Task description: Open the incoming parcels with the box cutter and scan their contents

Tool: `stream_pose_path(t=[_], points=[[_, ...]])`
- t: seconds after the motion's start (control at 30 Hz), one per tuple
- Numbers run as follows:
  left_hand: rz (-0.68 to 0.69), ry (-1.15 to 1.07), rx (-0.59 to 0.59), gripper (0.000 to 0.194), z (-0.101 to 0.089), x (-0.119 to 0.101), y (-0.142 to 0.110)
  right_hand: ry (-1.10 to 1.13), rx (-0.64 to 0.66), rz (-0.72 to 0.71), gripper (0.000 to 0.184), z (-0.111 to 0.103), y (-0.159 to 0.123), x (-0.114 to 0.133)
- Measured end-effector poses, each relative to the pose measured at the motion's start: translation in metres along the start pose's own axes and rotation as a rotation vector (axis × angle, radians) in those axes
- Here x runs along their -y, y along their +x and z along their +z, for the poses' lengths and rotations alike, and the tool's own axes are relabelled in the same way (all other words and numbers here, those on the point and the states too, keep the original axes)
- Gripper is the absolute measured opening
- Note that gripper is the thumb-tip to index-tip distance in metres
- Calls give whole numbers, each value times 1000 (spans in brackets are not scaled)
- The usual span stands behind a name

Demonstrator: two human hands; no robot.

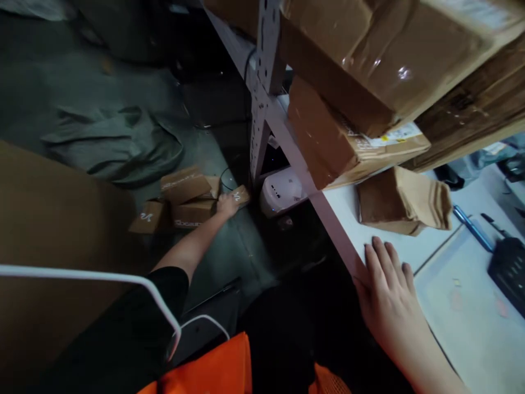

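Observation:
Low down near the floor, my left hand [227, 204] grips the end of a small cardboard box [241, 195] with a white mark on it. Just left of that hand, several other small cardboard boxes [184, 185] are heaped on the floor. My right hand [388, 279] lies flat on the edge of a white tabletop [340, 210], fingers stretched out and holding nothing. Beyond its fingertips a folded brown paper bag [404, 202] rests on the tabletop.
A metal shelf post [259, 109] rises in front, with large taped cartons [389, 54] stacked beside it. Below sits a white device [283, 191]. A blue pen [473, 227] and a black keypad device [511, 268] lie at right. Grey-green cloth [118, 145] covers floor at left.

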State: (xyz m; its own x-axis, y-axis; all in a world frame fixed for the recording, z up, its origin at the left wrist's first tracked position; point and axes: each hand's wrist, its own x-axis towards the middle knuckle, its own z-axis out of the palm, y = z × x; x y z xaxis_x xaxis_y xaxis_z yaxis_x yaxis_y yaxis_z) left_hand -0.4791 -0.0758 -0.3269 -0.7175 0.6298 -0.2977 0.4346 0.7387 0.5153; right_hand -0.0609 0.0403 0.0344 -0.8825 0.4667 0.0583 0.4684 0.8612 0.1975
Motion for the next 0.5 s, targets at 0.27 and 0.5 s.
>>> stream_pose_path(t=[0.27, 0.5], points=[[-172, -69, 150, 96, 60, 42, 78, -9, 21, -23, 77, 0, 0, 0], [-433, -244, 37, 102, 69, 45, 28, -25, 69, -11, 82, -3, 3, 2]])
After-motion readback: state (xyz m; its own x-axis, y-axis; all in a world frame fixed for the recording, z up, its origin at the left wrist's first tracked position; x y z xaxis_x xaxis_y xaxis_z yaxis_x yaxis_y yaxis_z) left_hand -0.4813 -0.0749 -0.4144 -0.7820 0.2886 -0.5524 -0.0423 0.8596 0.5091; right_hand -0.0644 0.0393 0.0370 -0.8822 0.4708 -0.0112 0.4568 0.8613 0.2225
